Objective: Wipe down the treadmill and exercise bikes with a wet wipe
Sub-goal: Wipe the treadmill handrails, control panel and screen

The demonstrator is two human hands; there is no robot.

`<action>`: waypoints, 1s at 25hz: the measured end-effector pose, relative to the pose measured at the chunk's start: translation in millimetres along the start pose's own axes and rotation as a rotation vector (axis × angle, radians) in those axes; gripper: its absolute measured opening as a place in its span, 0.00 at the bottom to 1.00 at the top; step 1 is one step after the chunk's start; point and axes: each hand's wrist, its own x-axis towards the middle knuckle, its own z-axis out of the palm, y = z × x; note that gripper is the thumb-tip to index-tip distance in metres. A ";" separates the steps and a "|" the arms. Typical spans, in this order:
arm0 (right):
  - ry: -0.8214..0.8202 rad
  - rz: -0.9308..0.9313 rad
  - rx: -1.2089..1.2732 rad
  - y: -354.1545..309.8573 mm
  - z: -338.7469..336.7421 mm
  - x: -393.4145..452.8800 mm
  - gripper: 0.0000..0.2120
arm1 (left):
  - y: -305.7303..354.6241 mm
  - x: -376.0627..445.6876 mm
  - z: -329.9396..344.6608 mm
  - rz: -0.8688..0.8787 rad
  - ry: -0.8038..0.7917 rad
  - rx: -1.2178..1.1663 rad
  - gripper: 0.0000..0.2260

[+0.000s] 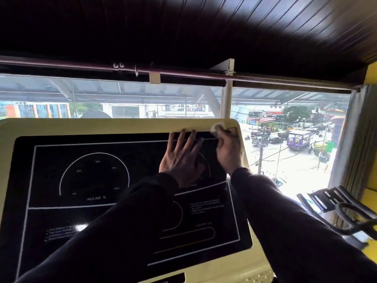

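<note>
Left hand (182,155): ours, fingers spread flat, bracing the treadmill console (126,127), mid-frame.
Right hand (228,148): bunches the wet wipe (217,127), upper-right console corner.
Technique: we'd work the rim in overlapping passes, light on screen.
Exercise bike (342,207): lower right, unwiped.

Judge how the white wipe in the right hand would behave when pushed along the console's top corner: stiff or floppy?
Probably floppy: the wipe is bunched into a crumpled wad under the right hand, so it should mould to the yellow console frame. It looks light and thin. It may drag and bunch rather than slide freely.
</note>
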 end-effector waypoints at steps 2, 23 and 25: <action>0.046 0.203 -0.032 -0.1 -1.9 9.1 0.20 | -3.1 2.2 1.2 0.016 -0.037 0.029 0.35; -0.047 -0.102 0.011 11.9 -14.2 -77.4 0.18 | 20.8 -6.0 18.5 -0.018 0.010 0.029 0.35; -0.045 -0.121 -0.010 23.0 -21.5 -81.1 0.19 | 21.7 -5.0 17.3 -0.024 0.016 0.016 0.35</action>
